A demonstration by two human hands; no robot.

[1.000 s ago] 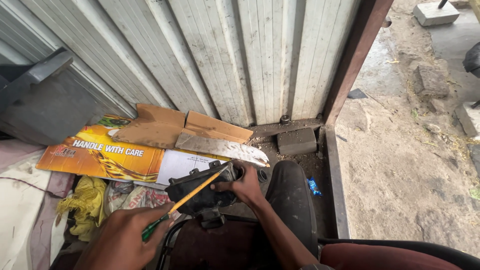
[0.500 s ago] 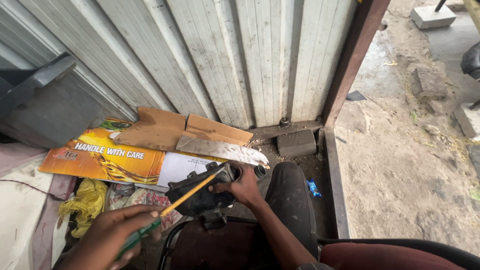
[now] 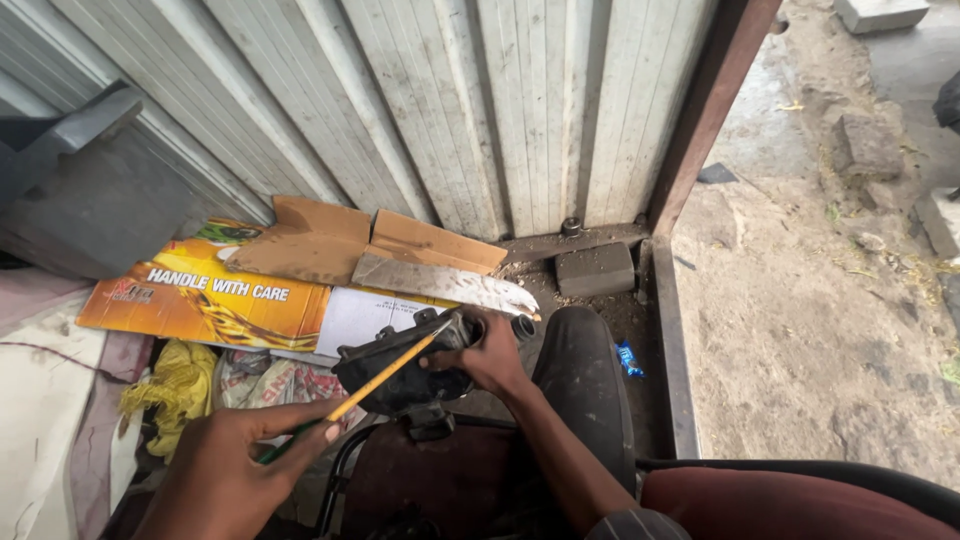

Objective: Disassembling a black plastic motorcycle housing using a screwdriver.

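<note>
My left hand [image 3: 235,465] grips the green handle of a screwdriver with a yellow shaft [image 3: 385,372]. Its tip reaches the top of a black mechanical part [image 3: 395,368] that sits in front of me. My right hand [image 3: 490,355] is closed around the right side of that black part, beside its round opening [image 3: 523,327]. My right forearm runs down toward the bottom of the view. The part rests above a dark reddish seat [image 3: 440,480] with a black tube frame.
A flattened orange and white cardboard box [image 3: 215,295] with brown cardboard pieces lies against a corrugated metal wall [image 3: 480,110]. A yellow rag [image 3: 175,385] lies at left, a black tyre [image 3: 585,390] at centre, a grey brick [image 3: 595,268] behind it. Sandy ground with stones is at right.
My left hand has slid a little down and left with the screwdriver, its tip staying on the black part. My right hand keeps its hold.
</note>
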